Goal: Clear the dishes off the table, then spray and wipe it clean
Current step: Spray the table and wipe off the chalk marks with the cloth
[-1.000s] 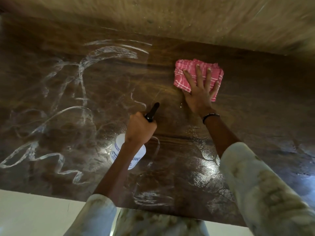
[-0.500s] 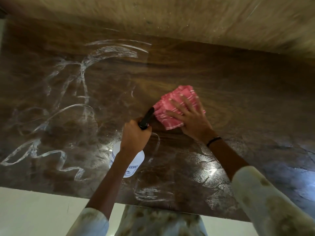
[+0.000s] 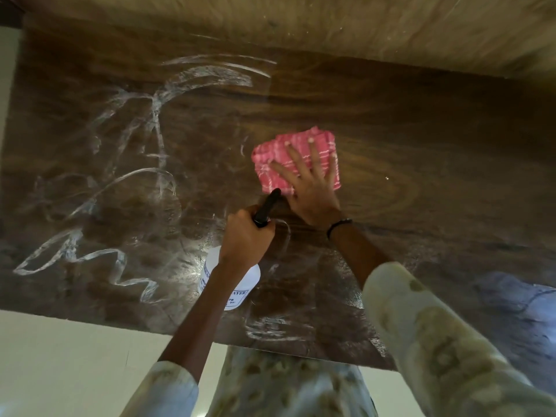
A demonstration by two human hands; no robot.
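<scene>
The left hand (image 3: 245, 236) has its grip wrapped around the black head of the spray bottle (image 3: 228, 279), fingers curled tight on it, seen from the back of the hand. Its forearm runs up from the lower edge of the view, wrist about straight. The bottle's white body shows below the wrist, its label partly readable, and its black nozzle (image 3: 268, 207) sticks out past the knuckles, pointing up and to the right toward the cloth. The bottle's long axis runs from near the table's front edge toward its middle; whether its base touches the table cannot be told.

The right hand (image 3: 311, 188) lies flat, fingers straight and spread, palm pressing the pink cloth (image 3: 278, 161) onto the table (image 3: 421, 152). Its grip is wide, curled round nothing. A dark band (image 3: 338, 225) circles the wrist, and the pale patterned sleeve (image 3: 427, 326) comes in from the lower right.

The folded cloth sits near the middle of the dark wooden table, its long side running left to right. The nozzle tip is just beside the cloth's near edge. White streaks (image 3: 90, 260) of spray cover the table's left half.
</scene>
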